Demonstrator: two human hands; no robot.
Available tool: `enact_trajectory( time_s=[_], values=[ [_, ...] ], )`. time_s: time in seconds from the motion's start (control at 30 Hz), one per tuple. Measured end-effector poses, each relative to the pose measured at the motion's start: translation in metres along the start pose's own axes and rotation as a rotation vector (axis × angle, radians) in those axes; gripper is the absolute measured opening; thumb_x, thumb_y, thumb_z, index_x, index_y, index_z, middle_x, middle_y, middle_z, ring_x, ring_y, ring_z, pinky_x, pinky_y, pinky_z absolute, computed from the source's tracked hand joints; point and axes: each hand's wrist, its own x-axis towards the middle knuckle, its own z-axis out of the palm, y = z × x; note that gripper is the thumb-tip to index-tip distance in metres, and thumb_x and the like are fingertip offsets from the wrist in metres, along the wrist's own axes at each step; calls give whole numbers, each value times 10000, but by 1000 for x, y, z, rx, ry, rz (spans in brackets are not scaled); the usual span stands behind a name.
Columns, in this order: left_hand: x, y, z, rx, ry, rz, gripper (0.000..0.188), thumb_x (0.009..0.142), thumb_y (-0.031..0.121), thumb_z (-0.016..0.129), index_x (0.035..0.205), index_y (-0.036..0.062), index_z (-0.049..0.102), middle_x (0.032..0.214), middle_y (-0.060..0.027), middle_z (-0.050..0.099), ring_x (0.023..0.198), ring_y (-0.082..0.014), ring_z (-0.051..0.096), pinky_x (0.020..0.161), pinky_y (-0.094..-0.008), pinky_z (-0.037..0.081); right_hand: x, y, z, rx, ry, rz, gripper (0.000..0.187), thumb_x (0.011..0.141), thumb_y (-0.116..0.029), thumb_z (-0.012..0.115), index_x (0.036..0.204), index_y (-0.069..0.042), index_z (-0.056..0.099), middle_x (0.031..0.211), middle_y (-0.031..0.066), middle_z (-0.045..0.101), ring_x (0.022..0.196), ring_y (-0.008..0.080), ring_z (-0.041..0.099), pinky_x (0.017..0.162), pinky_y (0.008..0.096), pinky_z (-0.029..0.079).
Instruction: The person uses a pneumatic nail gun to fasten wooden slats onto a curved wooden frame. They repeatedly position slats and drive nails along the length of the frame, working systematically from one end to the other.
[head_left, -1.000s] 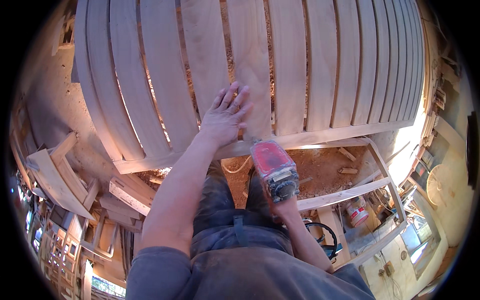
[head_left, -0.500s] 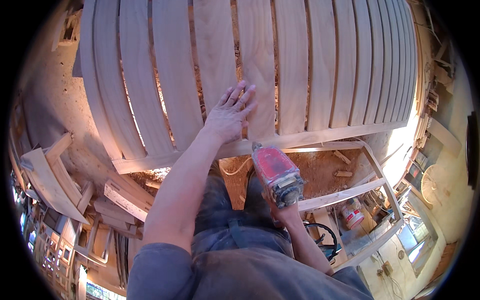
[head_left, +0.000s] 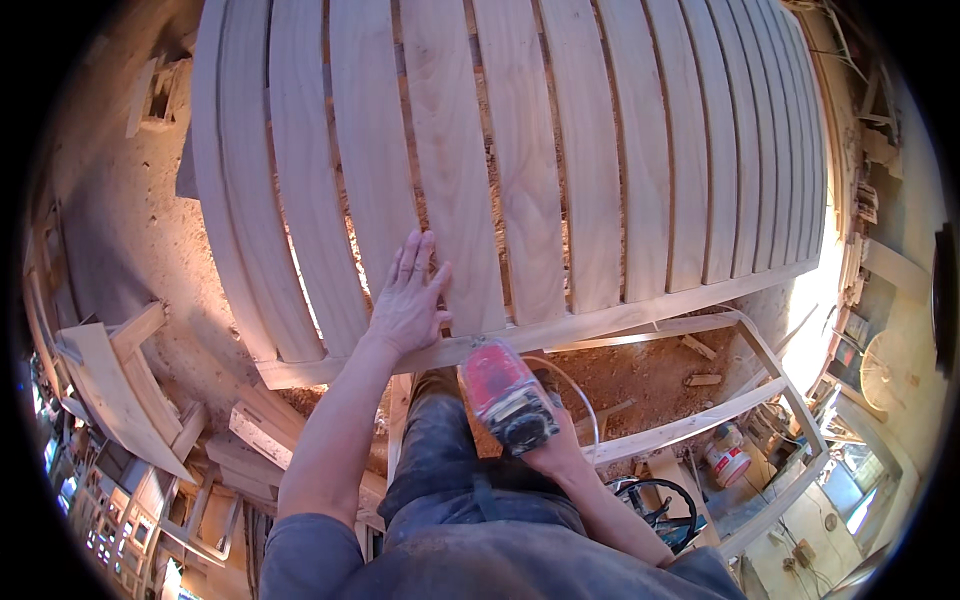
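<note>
On smooth planks (head_left: 520, 170): flat left hand (head_left: 408, 300).

The left hand (head_left: 408, 300) lies flat, palm down, fingers (head_left: 415, 255) stretched forward and slightly spread, its forearm reaching straight ahead. The right hand (head_left: 560, 455) sits lower and nearer the body, curled in a grip, elbow bent.

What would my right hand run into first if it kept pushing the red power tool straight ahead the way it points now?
Most likely the cross rail at the near edge of the slatted wooden frame. The right hand aims the red power tool up toward it, though how much gap remains is unclear.
</note>
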Motion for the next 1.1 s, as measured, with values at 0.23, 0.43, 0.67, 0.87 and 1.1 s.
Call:
enact_trajectory(
  time_s=[0.23, 0.43, 0.67, 0.87, 1.1],
  values=[
    [-2, 1, -2, -25, -9, -13, 805, 792, 383, 839, 1510, 172, 541, 1757, -197, 32, 1629, -379, -27, 1317, -512, 95, 19, -39, 4, -293, 5, 17, 445, 823, -289, 797, 1207, -96, 680, 1052, 219, 739, 985, 441, 706, 849, 516, 571],
    [-2, 0, -3, -45, -48, -48, 805, 788, 377, 838, 1513, 197, 540, 1762, -170, 16, 1631, -365, -35, 1315, -522, 98, 2, -31, -1, -238, 11, -1, 501, 849, -254, 789, 1301, -90, 650, 1130, 181, 739, 1007, 388, 724, 901, 458, 581],
    [-5, -4, 2, -72, -12, -38, 809, 798, 359, 825, 1532, 210, 521, 1768, -145, 6, 1635, -335, -49, 1320, -498, 74, -3, 2, 9, -105, 63, 123, 520, 870, -211, 820, 1324, -56, 619, 1133, 101, 721, 989, 207, 698, 850, 385, 574],
    [-2, -2, 3, -55, -49, -53, 790, 821, 377, 793, 1546, 237, 510, 1771, -138, -2, 1634, -316, -87, 1322, -480, 38, 8, -18, 22, -142, 60, 111, 620, 859, -285, 845, 1375, -44, 599, 1228, 156, 708, 1126, 275, 692, 958, 418, 554],
    [1, 0, 3, -42, -88, -83, 795, 832, 399, 786, 1559, 263, 495, 1772, -133, -20, 1632, -311, -102, 1322, -470, 21, 12, -35, 15, -23, 28, 239, 632, 863, -289, 835, 1395, -51, 592, 1327, 165, 679, 1258, 311, 645, 1052, 409, 517]
  ],
)
